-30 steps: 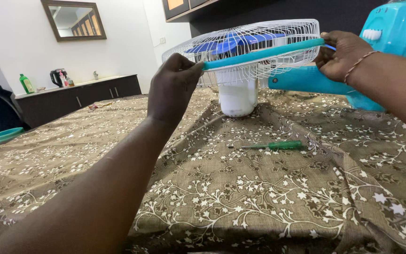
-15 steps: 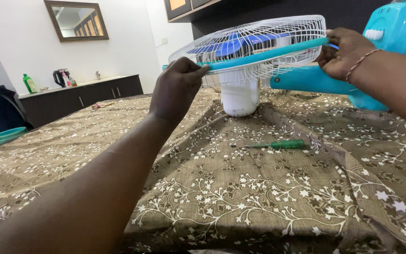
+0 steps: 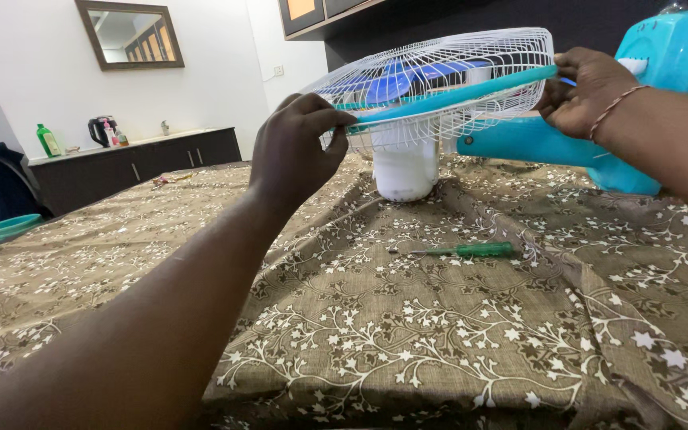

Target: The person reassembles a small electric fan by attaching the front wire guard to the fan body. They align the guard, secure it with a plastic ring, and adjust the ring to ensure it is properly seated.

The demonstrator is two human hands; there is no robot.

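One table fan with a white wire cage, one teal rim band, one green-handled screwdriver, one patterned brown cloth, two hands: left hand, right hand. Farther back: one green bottle, one black kettle, one framed mirror, one teal basin.

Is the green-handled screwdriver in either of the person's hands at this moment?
No, the screwdriver lies on the patterned cloth, while the left hand and right hand grip the fan's teal rim.
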